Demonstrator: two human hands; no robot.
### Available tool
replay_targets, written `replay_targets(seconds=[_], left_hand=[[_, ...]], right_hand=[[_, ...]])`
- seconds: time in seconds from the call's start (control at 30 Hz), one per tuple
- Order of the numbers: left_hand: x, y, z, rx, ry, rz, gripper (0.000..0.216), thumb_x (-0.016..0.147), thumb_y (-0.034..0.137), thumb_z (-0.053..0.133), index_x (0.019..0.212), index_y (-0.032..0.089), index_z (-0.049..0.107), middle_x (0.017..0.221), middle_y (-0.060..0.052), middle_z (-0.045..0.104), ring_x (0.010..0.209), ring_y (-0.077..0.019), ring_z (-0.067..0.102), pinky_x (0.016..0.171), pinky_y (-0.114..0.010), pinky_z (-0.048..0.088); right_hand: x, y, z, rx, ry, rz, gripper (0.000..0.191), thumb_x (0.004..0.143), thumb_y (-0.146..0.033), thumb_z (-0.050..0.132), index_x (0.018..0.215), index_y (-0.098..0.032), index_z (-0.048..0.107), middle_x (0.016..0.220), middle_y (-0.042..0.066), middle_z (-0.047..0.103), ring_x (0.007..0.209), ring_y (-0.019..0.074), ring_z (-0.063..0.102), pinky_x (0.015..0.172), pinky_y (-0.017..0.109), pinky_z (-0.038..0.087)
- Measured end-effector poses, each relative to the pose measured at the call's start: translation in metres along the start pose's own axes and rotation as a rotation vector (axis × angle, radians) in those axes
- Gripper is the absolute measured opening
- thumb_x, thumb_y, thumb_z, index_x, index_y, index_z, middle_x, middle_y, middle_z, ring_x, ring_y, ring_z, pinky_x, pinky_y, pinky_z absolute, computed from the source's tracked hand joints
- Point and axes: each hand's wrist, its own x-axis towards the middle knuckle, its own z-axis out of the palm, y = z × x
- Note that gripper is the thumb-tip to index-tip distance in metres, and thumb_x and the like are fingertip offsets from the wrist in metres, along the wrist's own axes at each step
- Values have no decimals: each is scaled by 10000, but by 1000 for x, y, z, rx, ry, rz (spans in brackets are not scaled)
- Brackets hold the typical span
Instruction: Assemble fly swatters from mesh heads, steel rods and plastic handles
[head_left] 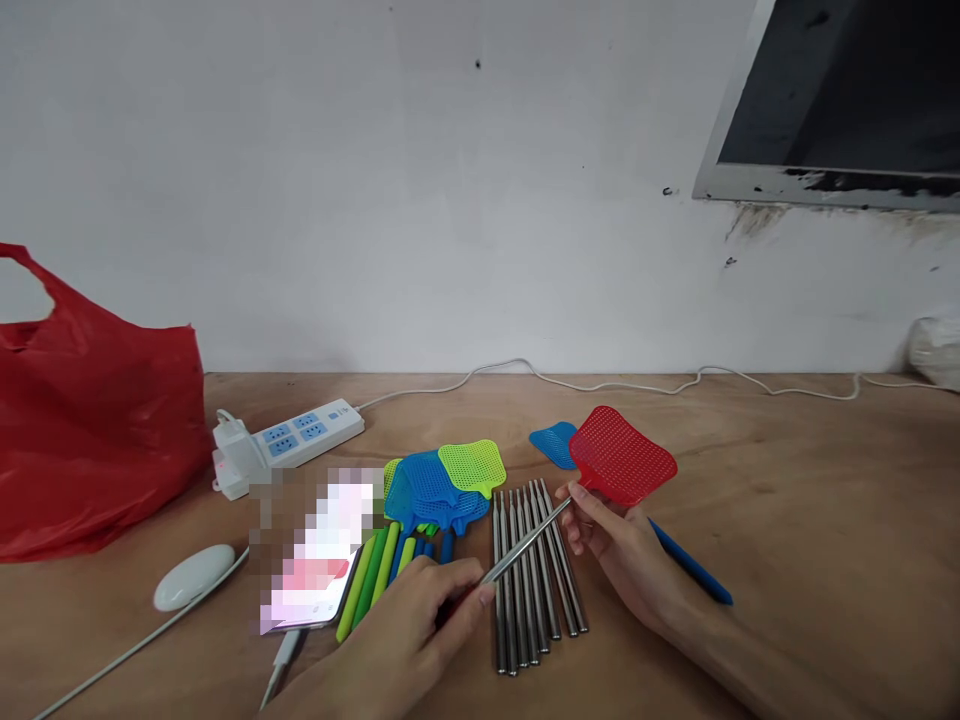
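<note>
A fly swatter with a red mesh head [626, 458] and a slim metal rod [529, 540] slants between my two hands. My right hand [611, 545] is closed, pinching the neck where rod meets head. Around the rod's lower end my left hand [431, 610] is closed; a dark red bit, perhaps the handle, shows between its fingers. Beneath the held rod lies a row of several loose metal rods [517, 600]. To their left are stacked blue and yellow-green swatter heads [472, 465] and several coloured handles [375, 570]. A blue mesh head [553, 443] lies partly behind the red one.
A blue handle [690, 562] sticks out beyond my right wrist. Left of the handles lies a lit phone [322, 570], its screen blurred, with a cable plugged in. Farther left are a white mouse-like object [195, 577], a power strip [311, 432] and a red plastic bag [97, 430].
</note>
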Motion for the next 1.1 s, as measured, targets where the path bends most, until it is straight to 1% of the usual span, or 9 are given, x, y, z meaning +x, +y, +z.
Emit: replay_targets(seconds=[0.1,0.17,0.27,0.4,0.47,0.6,0.67,0.93,1.1], left_hand=[[0,0,0,9,-26,-17,463,1036,507,260,825,215,551,802,-8,599,789,-195,554,723,-320,398],[-1,-1,0,8,-37,-24,460,1036,504,255,839,215,553,812,-11,598,803,-201,550,729,-326,387],[0,-1,-1,4,-62,-30,451,1036,492,258,820,213,538,795,-8,585,796,-201,539,720,-324,370],[1,0,0,14,-79,-31,434,1033,483,273,786,211,505,779,-5,573,792,-202,527,719,-324,355],[1,1,1,23,-73,-38,423,1031,478,274,801,212,508,800,-13,581,808,-211,527,727,-330,354],[0,4,3,25,-75,-58,402,1023,474,285,816,214,511,821,-29,581,829,-230,524,731,-340,359],[-1,3,4,17,-80,-68,391,1021,471,288,846,214,526,835,-33,579,840,-234,527,738,-341,365],[2,-1,7,-28,-57,-52,430,1017,510,293,787,216,508,794,-13,583,798,-212,547,714,-316,376],[1,3,2,21,17,-74,450,1006,550,310,918,227,611,842,-33,635,821,-236,581,732,-336,402]], right_hand=[[1,-4,2,64,25,4,425,704,-573,793,850,-178,741,602,12,629,528,134,520,479,255,430],[3,-5,2,103,105,-8,449,650,-592,817,796,-176,732,557,4,614,489,126,503,442,245,416],[7,-3,1,102,200,-63,417,600,-545,862,716,-180,698,540,-11,598,458,107,473,398,223,383],[4,3,1,49,240,-136,367,637,-508,853,700,-195,672,577,-20,602,460,101,475,385,212,366],[-2,6,4,7,196,-107,372,641,-523,848,670,-201,665,565,-19,594,464,108,481,398,219,381],[-14,12,9,-95,-65,16,404,678,-573,806,657,-188,686,586,10,612,506,140,535,453,261,450],[-17,14,10,-97,-98,13,401,698,-573,792,685,-185,689,598,8,611,515,141,541,467,265,455],[-12,13,9,-63,-112,33,333,742,-570,746,701,-245,689,618,11,596,522,169,523,461,294,425],[-8,3,10,-2,10,0,321,738,-538,764,732,-220,718,577,-5,568,487,145,474,443,272,387]])
